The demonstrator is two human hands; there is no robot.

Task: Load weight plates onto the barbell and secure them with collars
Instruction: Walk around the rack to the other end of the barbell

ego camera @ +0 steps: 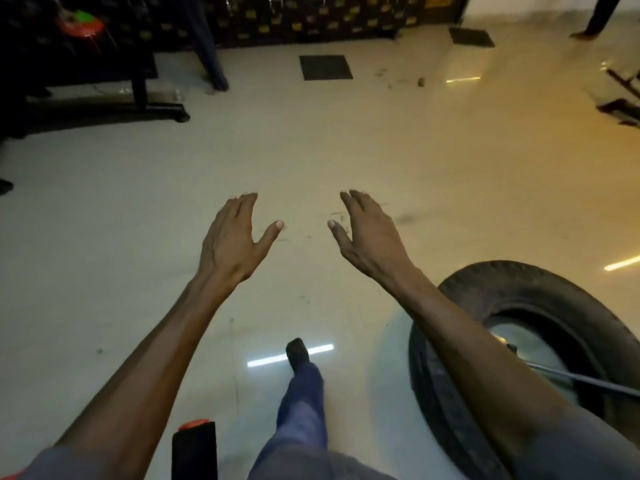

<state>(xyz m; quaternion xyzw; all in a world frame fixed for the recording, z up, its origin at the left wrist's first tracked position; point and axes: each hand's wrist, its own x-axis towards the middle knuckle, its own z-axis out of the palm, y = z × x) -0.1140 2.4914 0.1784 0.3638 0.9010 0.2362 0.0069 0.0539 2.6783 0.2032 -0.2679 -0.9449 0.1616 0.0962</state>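
1. While both arms are reaching out over the pale floor [346, 150], the left hand [235, 237] is hanging in the air with fingers straight and thumb spread, grasping nothing.
2. Matching it, the right hand [367, 233] is spreading its fingers too, released, palm turned inward toward the left one, and the two are staying apart with bare floor showing between the thumbs.
3. Down at the bottom right corner of the floor, a big black tire [460, 306] is lying just beside the right forearm, and a thin metal rod [588, 382] is crossing its opening; whether that is the barbell, I cannot tell.
4. No weight plate or collar is showing clearly anywhere, so I cannot tell where they are.
5. Near the bottom edge, a leg in blue trousers [304, 410] is stepping forward with a dark shoe [297, 351] on the floor.
6. Along the far edge, a dark rack [311, 19] is standing, with a black frame [104, 109] at the far left.
7. Two dark mats [325, 67] are lying on the floor just before that rack.
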